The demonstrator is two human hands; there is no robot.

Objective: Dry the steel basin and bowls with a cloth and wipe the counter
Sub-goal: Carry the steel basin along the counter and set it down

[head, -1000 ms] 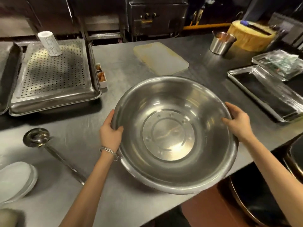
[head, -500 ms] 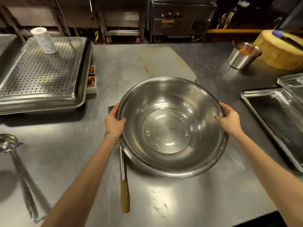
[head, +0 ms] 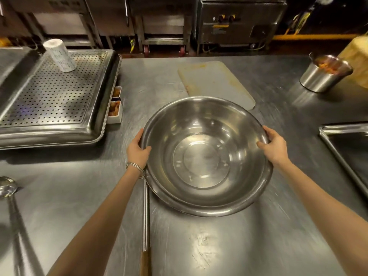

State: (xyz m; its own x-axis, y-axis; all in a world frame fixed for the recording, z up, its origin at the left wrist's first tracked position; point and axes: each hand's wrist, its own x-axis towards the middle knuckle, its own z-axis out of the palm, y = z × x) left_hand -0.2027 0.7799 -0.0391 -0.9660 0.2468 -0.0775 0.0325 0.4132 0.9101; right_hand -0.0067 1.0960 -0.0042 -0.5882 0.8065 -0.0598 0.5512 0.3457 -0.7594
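Observation:
A large round steel basin [head: 205, 156] sits in the middle of the steel counter [head: 249, 246], mouth up and empty. My left hand [head: 137, 150] grips its left rim, thumb inside the bowl. My right hand [head: 274, 146] grips the right rim the same way. Whether the basin rests on the counter or hangs just above it, I cannot tell. No cloth shows in the view.
A perforated steel tray [head: 53, 96] with a white paper roll [head: 59, 55] stands at the left. A white cutting board [head: 216, 83] lies behind the basin. A long utensil with a wooden handle [head: 145, 226] lies under the basin's left side. A ladle [head: 12, 206], a small steel pot [head: 324, 73] and a flat tray [head: 350, 154] flank the area.
The basin has moved away from the counter's front edge toward the middle, both hands still on its rim. The view has shifted, showing a long wooden-handled utensil beneath it.

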